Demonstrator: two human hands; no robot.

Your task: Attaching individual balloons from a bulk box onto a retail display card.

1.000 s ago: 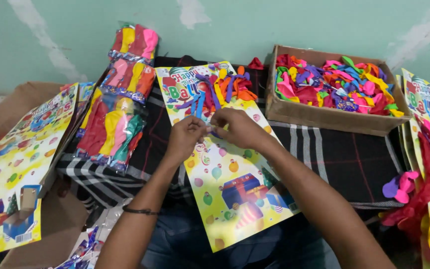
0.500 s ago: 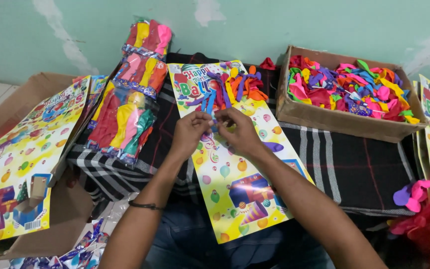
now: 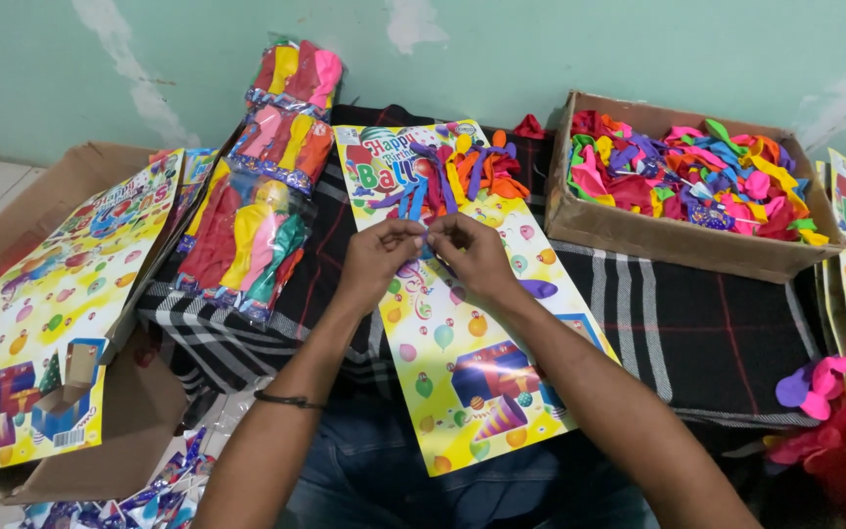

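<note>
Nearest the camera, jeans-clad lap, a black checked cloth spread over it and beyond as the work surface. A long yellow printed card lies on the cloth, long axis running from the near edge by the lap away toward the far wall, tilted slightly leftward at the top. Both hands meet over the card's middle: left hand and right hand side by side, fingertips pinched narrow together on a small blue balloon at the card face. Neither hand is clearly nearer; the balloon sits between them, just beyond the fingertips, its length pointing away up the card. A thin dark band circles the left wrist. Beyond the hands, a bunch of balloons in blue, purple, orange and yellow is already fixed across the card's far end. Left of the card, sealed clear packs of balloons lie in a row running away toward the wall. At the left edge, a matching yellow card rests on an open brown box. At the far right corner, a cardboard box holds loose balloons in mixed colours. More cards and loose pink and purple balloons crowd the right edge, partly cut off.
</note>
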